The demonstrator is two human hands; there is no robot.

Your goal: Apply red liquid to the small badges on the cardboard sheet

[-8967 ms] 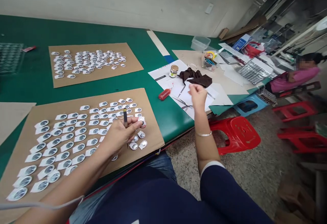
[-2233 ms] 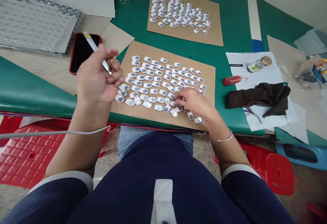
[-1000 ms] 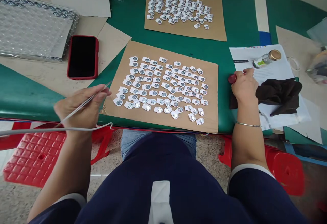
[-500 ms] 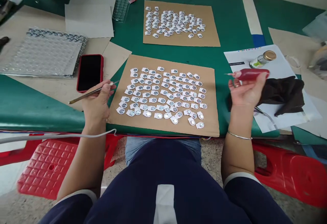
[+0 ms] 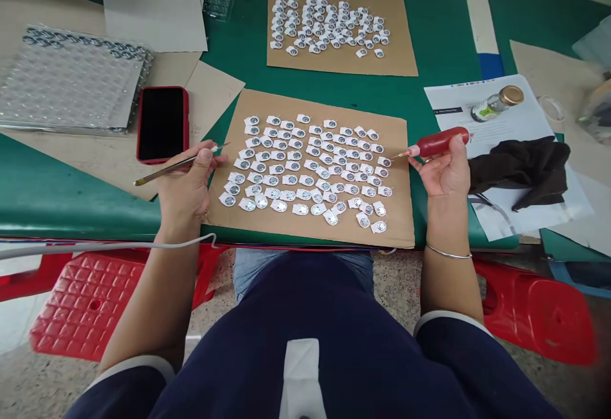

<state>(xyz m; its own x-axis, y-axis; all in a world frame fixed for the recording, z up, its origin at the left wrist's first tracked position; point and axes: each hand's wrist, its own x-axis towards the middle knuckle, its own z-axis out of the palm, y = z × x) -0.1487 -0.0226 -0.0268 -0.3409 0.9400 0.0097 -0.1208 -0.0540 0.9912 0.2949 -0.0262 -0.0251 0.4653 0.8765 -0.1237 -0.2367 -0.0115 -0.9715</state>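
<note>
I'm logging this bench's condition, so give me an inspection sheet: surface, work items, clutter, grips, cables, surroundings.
Surface: green tabletop; spills, nothing seen.
Work items: tabbed discs in uneven rows on near cardboard; more on far cardboard.
Clutter: phone left; jar on its side and dark cloth right.
Grips: left hand holds slim tool; right hand holds red bottle, its thin tip facing the discs.
Cables: pale cable crosses left forearm.
Surroundings: red stools on both sides.
</note>
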